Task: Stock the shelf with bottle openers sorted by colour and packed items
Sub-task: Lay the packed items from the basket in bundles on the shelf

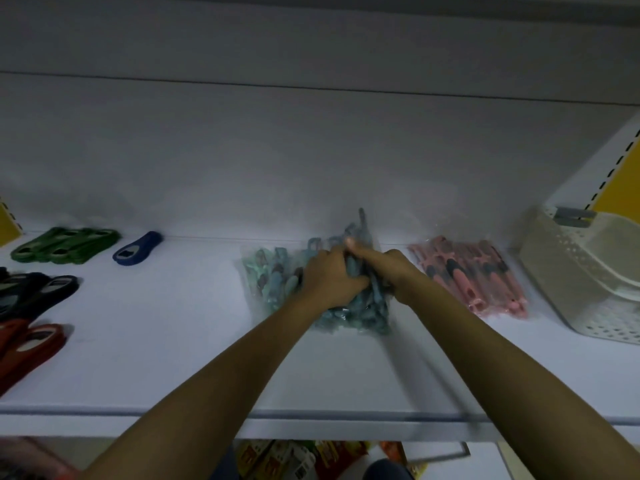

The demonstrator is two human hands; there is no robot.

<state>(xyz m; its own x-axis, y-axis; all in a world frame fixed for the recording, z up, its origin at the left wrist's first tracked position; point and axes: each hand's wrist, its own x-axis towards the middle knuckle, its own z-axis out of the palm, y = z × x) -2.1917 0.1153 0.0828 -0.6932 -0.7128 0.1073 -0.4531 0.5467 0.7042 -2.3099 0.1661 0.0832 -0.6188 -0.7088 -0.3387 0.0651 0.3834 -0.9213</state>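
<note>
On the white shelf, my left hand and my right hand both grip a clear bag of blue packed items at the middle. A bag of light green packed items lies just left of it, partly under my left hand. A bag of pink packed items lies to the right. At the far left lie bottle openers grouped by colour: green ones, a single blue one, black ones and red ones.
A white perforated plastic basket stands at the shelf's right end. Yellow upright panels flank the shelf on both sides. Below the shelf's front edge, colourful packaged goods show on a lower level.
</note>
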